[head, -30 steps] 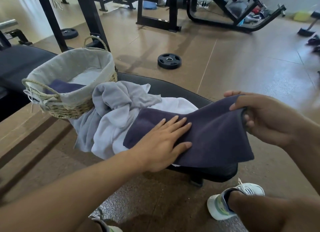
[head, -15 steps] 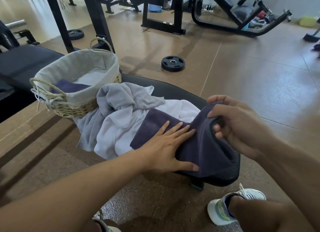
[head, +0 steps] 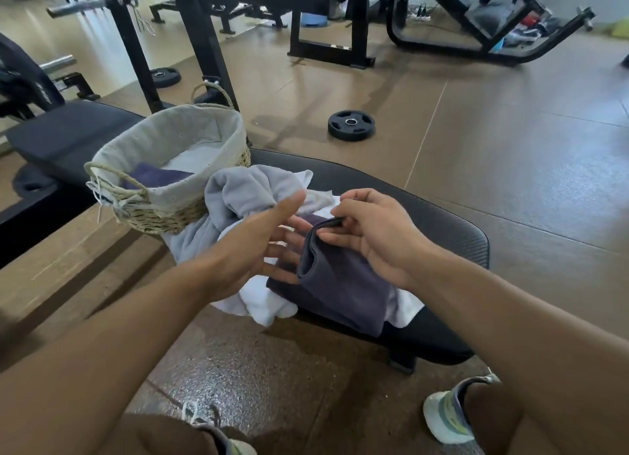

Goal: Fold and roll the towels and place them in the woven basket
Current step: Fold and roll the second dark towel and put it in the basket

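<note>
Two hands at dark towel [head: 343, 284]: right hand [head: 371, 236] pinches folded edge; left hand [head: 262, 247] released, fingers beneath fold.

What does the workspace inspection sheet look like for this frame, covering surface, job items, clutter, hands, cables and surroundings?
Surface: black padded bench, towels piled on it, woven basket at its left end.
Job's things: dark purple towel folded over, on top of a white towel; grey towel crumpled against the basket; a purple towel and a white towel already inside the basket.
Clutter: weight plate on the floor beyond the bench.
Hands: left hand open, fingers spread beside the fold; right hand pinches the dark purple towel's folded edge.
Cables: nothing clearly seen.
Surroundings: gym floor, black machine frames, the person's shoe.
</note>
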The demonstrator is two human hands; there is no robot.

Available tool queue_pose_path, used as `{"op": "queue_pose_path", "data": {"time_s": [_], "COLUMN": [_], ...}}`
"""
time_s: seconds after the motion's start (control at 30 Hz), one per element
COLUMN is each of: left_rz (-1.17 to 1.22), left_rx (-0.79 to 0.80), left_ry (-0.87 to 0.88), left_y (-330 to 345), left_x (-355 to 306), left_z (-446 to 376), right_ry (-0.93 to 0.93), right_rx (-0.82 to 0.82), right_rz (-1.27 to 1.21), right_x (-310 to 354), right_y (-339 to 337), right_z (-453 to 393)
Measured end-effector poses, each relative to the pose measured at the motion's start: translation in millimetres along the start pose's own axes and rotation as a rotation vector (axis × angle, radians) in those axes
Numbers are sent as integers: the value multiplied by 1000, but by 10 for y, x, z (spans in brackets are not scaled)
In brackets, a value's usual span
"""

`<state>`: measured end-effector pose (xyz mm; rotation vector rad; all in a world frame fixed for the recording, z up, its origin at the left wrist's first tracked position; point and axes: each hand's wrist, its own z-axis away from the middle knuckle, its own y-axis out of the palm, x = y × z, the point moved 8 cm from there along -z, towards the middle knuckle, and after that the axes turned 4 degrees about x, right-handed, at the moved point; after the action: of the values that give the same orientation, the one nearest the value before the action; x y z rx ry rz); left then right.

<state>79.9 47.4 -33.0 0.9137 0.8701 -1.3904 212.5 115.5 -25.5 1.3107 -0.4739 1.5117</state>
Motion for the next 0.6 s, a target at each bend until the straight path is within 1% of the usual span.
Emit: {"op": "queue_pose_path", "data": {"time_s": [0.07, 0.1, 0.2, 0.27, 0.33, 0.37, 0.4, 0.47, 0.5, 0.53, 0.6], "left_rz": [-126, -195, -302, -361, -425, -456, -485, -546, -584, -613, -622], "left_rx": [-8, -37, -181, -251, -288, -299, -310, -330, -342, -350, -353], "left_ry": [0, -5, -7, 17, 34, 40, 47, 61, 69, 75, 82], "left_y": [-50, -88, -256, -365, -426, -447, -468, -503, -525, -543, -568], "left_x": [1, 31, 180, 242, 274, 291, 308, 325, 326, 323, 329], "left_z": [72, 87, 47, -4, -57, -78, -100, -134, -148, -162, -189], "right_ry": [20, 26, 12, -35, -90, -121, -165, -264, -286, -279, -203], "right_rx": [27, 41, 54, 38, 49, 49, 25, -55, -72, -69, -42], "right_rz": [17, 27, 79, 186, 319, 419, 571, 949, 1093, 1194, 1310], "right_x": [-87, -122, -163, -139, -104, -80, -28, 109, 145, 148, 85], "right_y": [73, 97, 135, 132, 121, 97, 52, -58, -111, -163, -263], "right_z": [-105, -150, -240, -278, -291, -292, -289, -272, -274, -288, -313]}}
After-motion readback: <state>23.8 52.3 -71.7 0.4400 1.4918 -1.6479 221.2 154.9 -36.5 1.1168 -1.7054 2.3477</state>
